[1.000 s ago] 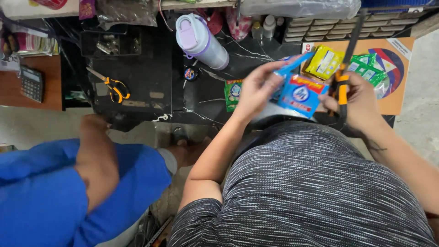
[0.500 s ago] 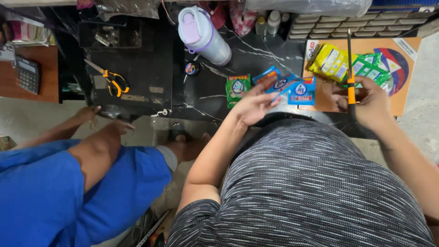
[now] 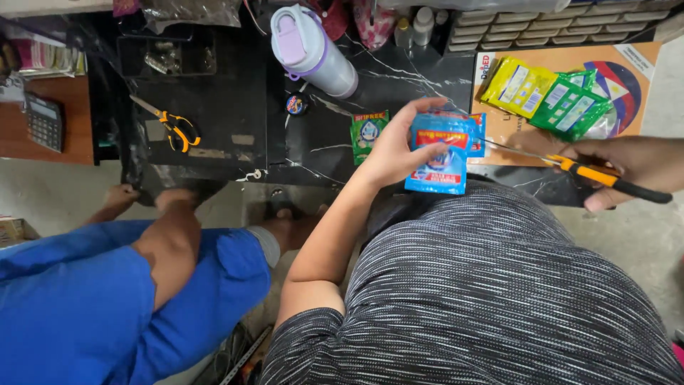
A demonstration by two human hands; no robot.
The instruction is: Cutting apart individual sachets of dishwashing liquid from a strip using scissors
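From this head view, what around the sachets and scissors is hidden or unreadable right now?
- Blue sachets: the count in the stack is unclear; the left hand covers their left side.
- Scissors: the handle loops are hidden inside the right hand.
- Yellow packet and green packets: they overlap, so the number is unclear.
- Small parts in the black tray: too small to identify.

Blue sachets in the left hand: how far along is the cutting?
In hand: the left hand holds up a blue sachet strip, and the right hand brings orange-handled scissors to its right edge. Whether the blades have bitten yet cannot be told. Looks done: one green sachet lies alone on the black counter. Left: yellow packets and green packets lie bunched on the orange board.
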